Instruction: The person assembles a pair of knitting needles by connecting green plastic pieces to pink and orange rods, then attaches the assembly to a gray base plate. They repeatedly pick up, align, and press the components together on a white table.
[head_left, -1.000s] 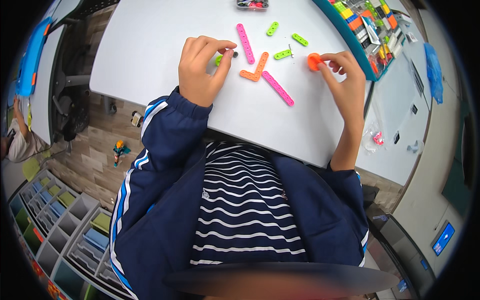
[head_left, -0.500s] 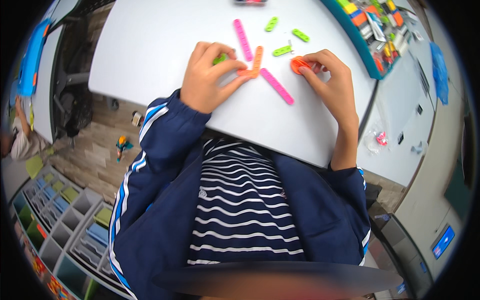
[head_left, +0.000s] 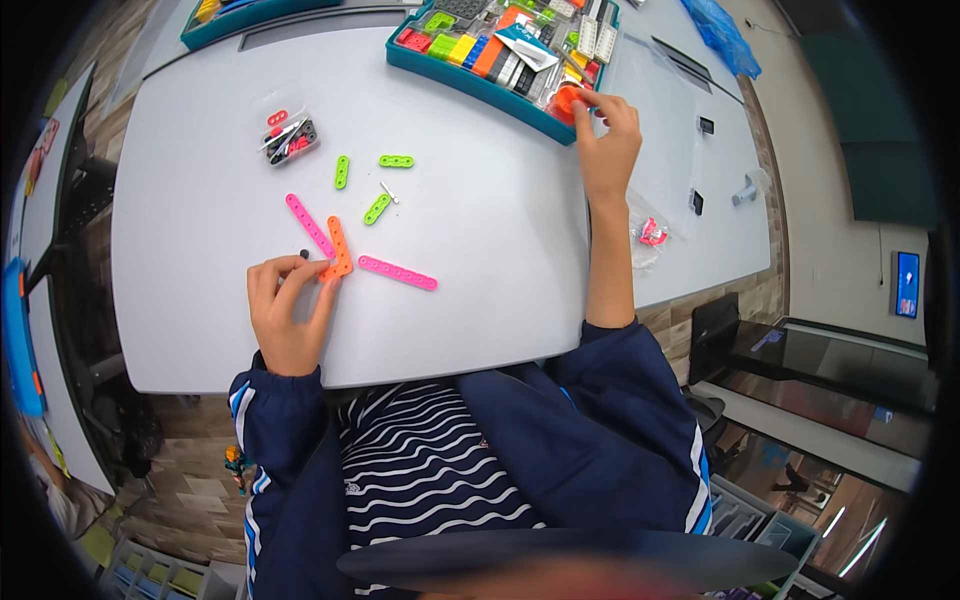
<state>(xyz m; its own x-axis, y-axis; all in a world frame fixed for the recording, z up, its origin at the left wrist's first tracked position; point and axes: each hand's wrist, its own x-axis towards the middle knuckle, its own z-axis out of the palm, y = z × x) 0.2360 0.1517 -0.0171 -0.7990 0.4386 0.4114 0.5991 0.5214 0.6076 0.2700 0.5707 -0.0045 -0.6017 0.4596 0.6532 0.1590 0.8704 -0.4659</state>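
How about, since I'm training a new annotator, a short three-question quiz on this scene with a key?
1. How many short green beams lie in plain view on the white table?
2. True or false: the right hand is holding a pink beam.
3. Which piece do the fingers of the left hand touch?

Key:
1. Three.
2. False: it holds a round orange piece at a corner of the teal box.
3. The orange L-shaped beam.
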